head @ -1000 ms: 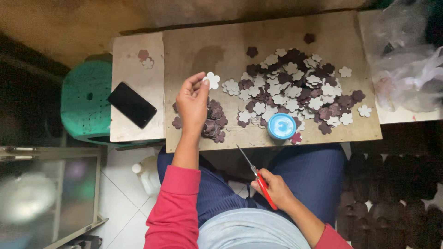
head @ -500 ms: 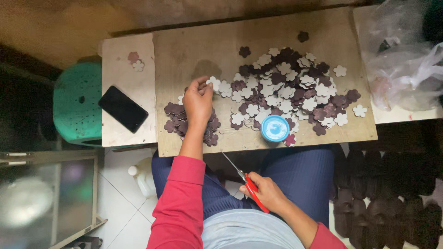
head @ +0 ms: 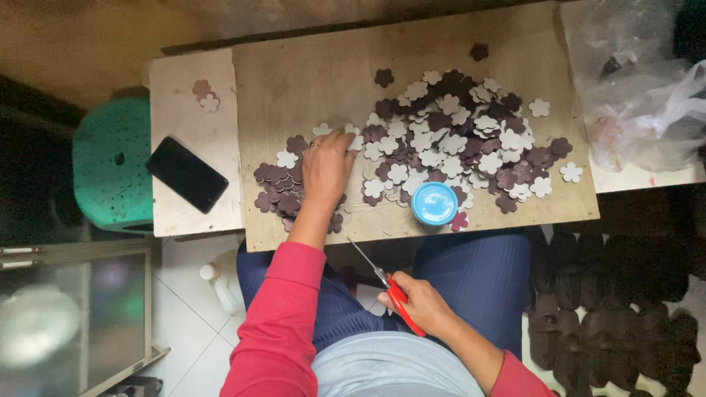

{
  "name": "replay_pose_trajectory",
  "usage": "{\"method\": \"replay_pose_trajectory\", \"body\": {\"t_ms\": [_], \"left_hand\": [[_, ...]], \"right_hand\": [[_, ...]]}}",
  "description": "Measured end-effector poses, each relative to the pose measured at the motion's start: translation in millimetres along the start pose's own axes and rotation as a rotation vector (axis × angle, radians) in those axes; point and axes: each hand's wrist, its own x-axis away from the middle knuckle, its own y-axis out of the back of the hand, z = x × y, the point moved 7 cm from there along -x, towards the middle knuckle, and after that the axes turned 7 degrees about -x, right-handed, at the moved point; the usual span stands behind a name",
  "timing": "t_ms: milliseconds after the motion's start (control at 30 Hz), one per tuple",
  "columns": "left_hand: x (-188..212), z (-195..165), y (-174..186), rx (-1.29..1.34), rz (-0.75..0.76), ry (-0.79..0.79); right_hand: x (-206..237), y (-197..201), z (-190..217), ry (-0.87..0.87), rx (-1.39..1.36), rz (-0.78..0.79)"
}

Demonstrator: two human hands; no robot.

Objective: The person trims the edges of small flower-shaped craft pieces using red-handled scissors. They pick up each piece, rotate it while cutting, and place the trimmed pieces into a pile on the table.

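Note:
My left hand point(head: 327, 165) lies palm down on the wooden board point(head: 309, 81), fingers on the white and maroon flower-shaped cutouts point(head: 456, 147) at the left edge of the big heap. A smaller pile of maroon flower cutouts point(head: 278, 190) sits just left of that hand. My right hand point(head: 419, 303) rests over my lap below the board, shut on red-handled scissors point(head: 386, 283) whose blades point up and left. A round blue lid point(head: 434, 203) stands near the board's front edge.
A black phone point(head: 186, 174) lies on the pale side board point(head: 195, 117) at left, with two cutouts point(head: 205, 95) at its far end. A green stool point(head: 110, 165) stands further left. Clear plastic bags point(head: 636, 95) sit at right. Dark moulded pieces point(head: 625, 294) cover the floor at lower right.
My left hand came down from holding up a white cutout and now rests flat on the cutouts. The right hand with the scissors stayed over my lap.

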Motion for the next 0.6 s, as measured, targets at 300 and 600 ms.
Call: {"method": "replay_pose_trajectory", "body": {"t_ms": [300,600], "left_hand": [[7,21,7,-0.018,-0.02,0.042],[53,-31,3,0.026,0.352,0.201]], "right_hand": [[0,0,-5,-0.045,0.006,-0.007],[-1,-3,1,-0.04,0.062,0.035]]}}
